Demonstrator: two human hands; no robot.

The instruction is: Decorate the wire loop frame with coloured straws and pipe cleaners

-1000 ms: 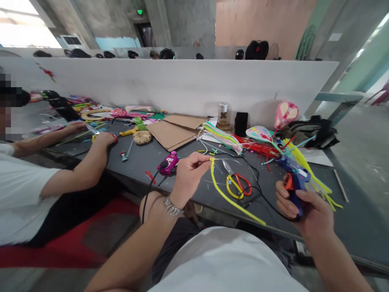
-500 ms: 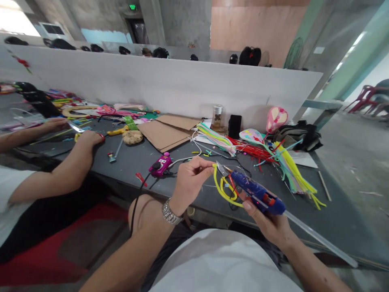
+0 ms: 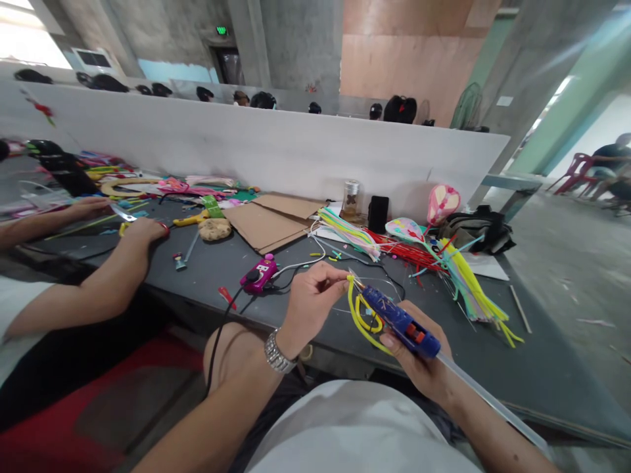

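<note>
My left hand [image 3: 318, 295], with a metal watch on its wrist, pinches the tip of a yellow pipe cleaner [image 3: 353, 305] that curls down below the fingers. My right hand [image 3: 419, 351] is closed around a blue glue gun [image 3: 401, 320], with a long clear glue stick [image 3: 493, 401] sticking out of its back. The gun's nozzle points at the pinched end, very close to it; whether they touch I cannot tell. Scissor blades show behind the nozzle, and their handles are mostly hidden by the gun and hand.
Bundles of coloured pipe cleaners [image 3: 476, 289], a glass jar [image 3: 351, 200], a phone [image 3: 378, 213] and cardboard [image 3: 271, 223] lie toward the white partition [image 3: 296, 144]. A purple power socket [image 3: 259, 274] with cords sits left of my hands. At far left, a co-worker's hands hold scissors.
The glue gun's nozzle has moved left, closer to the pinched end of the yellow pipe cleaner. My left hand keeps its pinch. The camera view has shifted slightly.
</note>
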